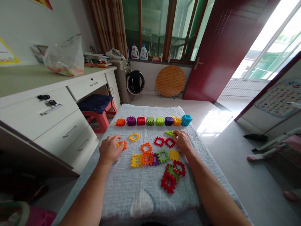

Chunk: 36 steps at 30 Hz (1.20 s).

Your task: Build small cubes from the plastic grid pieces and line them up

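Observation:
My left hand [111, 148] is at the left of the cloth, its fingers closed on an orange interlocking plastic tile [122, 145]. On the right, my right hand [182, 140] grips the end of a lime green interlocking tile [169, 133]. Two red frame tiles lie close to that hand, one red frame [159, 141] and another red frame [169, 142]. Between the hands are a yellow frame tile [134, 137] and an orange frame tile [146, 147]. Nearer me lie a yellow window tile [136, 160], a green frame [163, 156] and a red window tile [168, 183].
Several assembled cubes stand in a row at the far side, from an orange cube [120, 122] to a blue cube [186, 120]. A pale cloth [124, 191] covers the table. A white desk [56, 116] and a blue-topped stool [96, 104] are to the left.

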Motion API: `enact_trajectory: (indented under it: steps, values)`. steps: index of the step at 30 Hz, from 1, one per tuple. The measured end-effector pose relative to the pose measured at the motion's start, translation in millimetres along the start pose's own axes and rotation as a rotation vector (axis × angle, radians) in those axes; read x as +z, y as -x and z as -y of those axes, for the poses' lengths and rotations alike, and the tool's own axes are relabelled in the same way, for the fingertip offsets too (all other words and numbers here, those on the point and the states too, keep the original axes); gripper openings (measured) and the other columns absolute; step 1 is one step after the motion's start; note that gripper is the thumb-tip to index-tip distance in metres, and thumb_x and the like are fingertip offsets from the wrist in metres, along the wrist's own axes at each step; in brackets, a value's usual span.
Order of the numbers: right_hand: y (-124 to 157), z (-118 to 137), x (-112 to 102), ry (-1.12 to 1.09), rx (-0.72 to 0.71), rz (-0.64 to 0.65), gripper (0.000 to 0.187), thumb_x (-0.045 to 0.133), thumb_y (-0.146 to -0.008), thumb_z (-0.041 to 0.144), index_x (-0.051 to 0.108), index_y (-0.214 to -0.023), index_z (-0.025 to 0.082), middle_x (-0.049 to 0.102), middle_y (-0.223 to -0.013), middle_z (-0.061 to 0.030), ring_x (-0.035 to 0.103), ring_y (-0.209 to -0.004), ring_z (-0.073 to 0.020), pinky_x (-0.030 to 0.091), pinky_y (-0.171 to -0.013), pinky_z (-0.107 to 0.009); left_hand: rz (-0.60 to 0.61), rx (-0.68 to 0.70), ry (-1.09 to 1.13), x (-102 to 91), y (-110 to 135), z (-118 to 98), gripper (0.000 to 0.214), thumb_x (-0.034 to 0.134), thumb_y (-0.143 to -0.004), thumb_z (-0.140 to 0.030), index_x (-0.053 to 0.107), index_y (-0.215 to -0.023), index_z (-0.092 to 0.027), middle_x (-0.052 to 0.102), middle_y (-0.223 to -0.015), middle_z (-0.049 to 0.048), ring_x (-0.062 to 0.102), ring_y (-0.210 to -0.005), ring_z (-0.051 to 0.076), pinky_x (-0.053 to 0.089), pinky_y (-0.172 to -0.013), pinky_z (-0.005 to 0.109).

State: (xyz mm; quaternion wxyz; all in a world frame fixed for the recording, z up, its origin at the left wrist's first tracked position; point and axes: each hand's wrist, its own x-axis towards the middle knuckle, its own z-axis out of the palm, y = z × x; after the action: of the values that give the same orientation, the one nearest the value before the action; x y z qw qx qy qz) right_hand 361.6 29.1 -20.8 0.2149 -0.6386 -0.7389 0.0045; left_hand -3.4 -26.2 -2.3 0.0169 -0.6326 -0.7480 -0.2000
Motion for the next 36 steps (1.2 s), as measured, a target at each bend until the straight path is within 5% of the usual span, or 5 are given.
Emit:
enact_trajectory:
  steps: [7,12,17,29,36]
  values:
    - [2,4,-2,-0.009,-0.002,-0.023,0.012,0.057,-0.078,0.021,0.061,-0.089,0.023,0.066,-0.086,-0.0044,0.053,-0.087,-0.0208,0.031,-0.075,-0.030,0.095,0.067,0.056,6.5,2,-2,0.027,0.051,-0.076,-0.035,0.065,-0.096,-0.023,0.065,-0.101,0.0063,0.060,-0.094,0.025,0.046,-0.087,0.036]
    - [3,4,-3,-0.046,0.003,-0.086,0.011,0.055,-0.077,0.021,0.061,-0.087,0.022,0.067,-0.084,-0.0034,0.054,-0.085,-0.0203,0.033,-0.077,-0.030,0.007,0.114,0.344,2.2,-2,-4,0.030,0.046,-0.077,-0.031,0.063,-0.096,-0.018,0.065,-0.102,0.0080,0.060,-0.099,0.022,0.044,-0.095,0.033]
    - [-2,6,-8,-0.127,-0.033,-0.106,0.007,0.054,-0.077,0.022,0.060,-0.081,0.021,0.066,-0.080,-0.0020,0.056,-0.081,-0.0183,0.035,-0.078,-0.029,-0.093,-0.011,0.484,-2.5,-8,4,0.031,0.042,-0.078,-0.029,0.064,-0.096,-0.018,0.064,-0.104,0.0073,0.060,-0.104,0.022,0.043,-0.098,0.036]
    - [-85,77,-7,0.058,0.151,-0.111,0.015,0.053,-0.078,0.021,0.064,-0.089,0.021,0.067,-0.090,-0.0066,0.054,-0.089,-0.0217,0.031,-0.080,-0.032,-0.069,-0.111,0.508,-3.9,-9,5,0.030,0.046,-0.074,-0.031,0.065,-0.094,-0.020,0.066,-0.103,0.0067,0.060,-0.100,0.023,0.045,-0.095,0.037]
    - [-92,87,8,0.114,0.205,-0.067,0.017,0.051,-0.081,0.020,0.065,-0.092,0.019,0.067,-0.095,-0.0113,0.055,-0.092,-0.0244,0.031,-0.081,-0.036,-0.060,-0.060,0.523,-7.6,-7,1,0.029,0.049,-0.074,-0.034,0.063,-0.095,-0.020,0.067,-0.103,0.0061,0.059,-0.102,0.023,0.043,-0.097,0.036]
